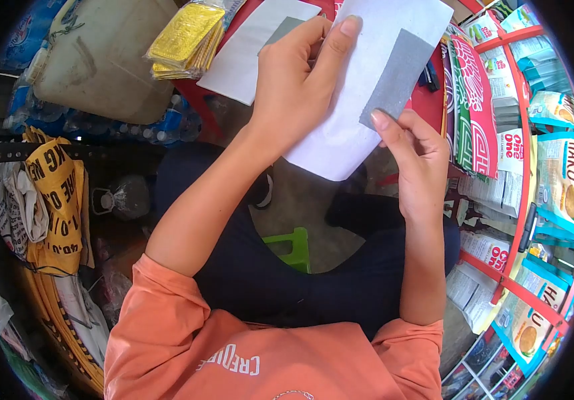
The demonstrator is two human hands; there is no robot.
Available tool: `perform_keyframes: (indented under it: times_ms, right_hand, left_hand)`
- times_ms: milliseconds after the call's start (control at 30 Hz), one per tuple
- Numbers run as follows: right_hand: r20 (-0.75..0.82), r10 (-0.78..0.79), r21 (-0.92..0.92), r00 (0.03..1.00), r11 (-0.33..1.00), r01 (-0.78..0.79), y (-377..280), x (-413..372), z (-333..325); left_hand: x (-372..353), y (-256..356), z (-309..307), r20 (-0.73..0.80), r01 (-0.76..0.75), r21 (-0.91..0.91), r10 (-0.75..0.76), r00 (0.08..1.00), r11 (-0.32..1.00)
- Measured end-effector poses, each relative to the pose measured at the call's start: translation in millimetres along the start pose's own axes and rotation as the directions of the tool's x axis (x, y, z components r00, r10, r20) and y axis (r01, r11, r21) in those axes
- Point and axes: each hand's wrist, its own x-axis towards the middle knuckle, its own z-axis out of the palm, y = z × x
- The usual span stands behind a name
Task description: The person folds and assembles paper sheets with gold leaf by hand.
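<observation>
A white sheet of paper (347, 130) is raised above my lap, tilted, with a grey rectangular patch (398, 70) on its face. My left hand (307, 70) grips its upper left side, thumb on the front and the other fingers bent behind. At the lower right edge, my right hand (417, 147) pinches the paper, its thumb at the bottom corner of the grey patch. Beyond my left hand, a second white paper (237, 70) with a similar grey patch lies on the red table (247, 23), partly covered by the hand.
Yellow packs in clear plastic (183, 37) lie at the table's left. A large dull plastic jug (110, 57) stands farther left above wrapped bottles. Racks of snack packets (557, 173) line the right. Below are a green stool (293, 247) and folded yellow sacks (57, 200).
</observation>
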Motion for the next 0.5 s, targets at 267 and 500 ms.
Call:
perform_keyframes:
  times_ms: [267,500]
  right_hand:
    - [0.057,-0.033,-0.059,0.998,0.998,0.036,0,1,-4]
    - [0.08,0.009,-0.04,0.997,0.999,-0.005,-1,0,1]
  left_hand:
    - [2,15,-7,0.023,0.013,0.059,-0.014,1.0,0.998]
    - [3,14,-8,0.002,-0.002,0.06,0.002,1.0,0.998]
